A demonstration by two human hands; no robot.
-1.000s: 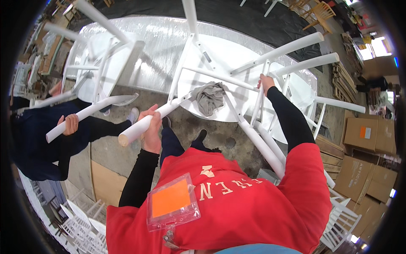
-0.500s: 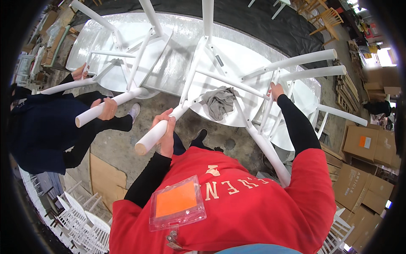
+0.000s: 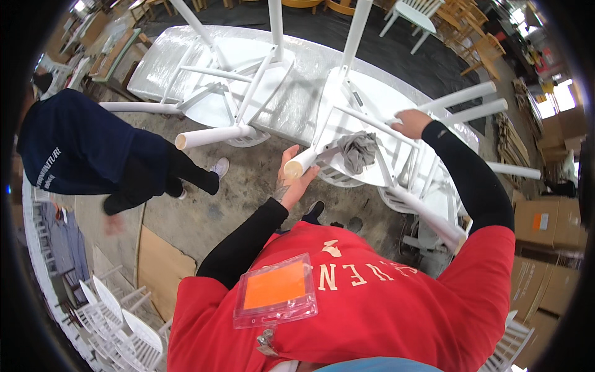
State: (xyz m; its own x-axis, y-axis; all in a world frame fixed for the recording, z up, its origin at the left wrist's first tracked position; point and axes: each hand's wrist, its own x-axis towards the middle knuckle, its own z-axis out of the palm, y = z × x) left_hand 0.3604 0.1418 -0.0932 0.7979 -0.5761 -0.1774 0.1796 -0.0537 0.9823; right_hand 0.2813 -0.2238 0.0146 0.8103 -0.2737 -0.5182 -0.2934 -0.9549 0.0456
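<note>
A white chair (image 3: 331,139) lies upside down in front of me, its seat on the plastic-wrapped table and its legs sticking up and outward. My left hand (image 3: 296,181) is wrapped round the near leg close to its end, the bare wood tip (image 3: 294,169) facing me. Over the chair's cross stretcher (image 3: 365,123) my right hand (image 3: 410,123) curls its fingers, touching it from the far side; the fingertips are partly hidden. A crumpled grey cloth (image 3: 357,152) rests on the chair's underside between my hands.
Another upturned white chair (image 3: 211,102) stands to the left, beside a co-worker in a dark top (image 3: 87,136). White legs of a further chair (image 3: 434,223) reach toward me on the right. Cardboard boxes (image 3: 545,223) are stacked at right; white chairs (image 3: 118,316) are piled lower left.
My view has swung, moving the scene rightward. My left hand still grips the leg, now seen end-on. My right hand has shifted up over the stretcher. The co-worker has turned away and released the left chair.
</note>
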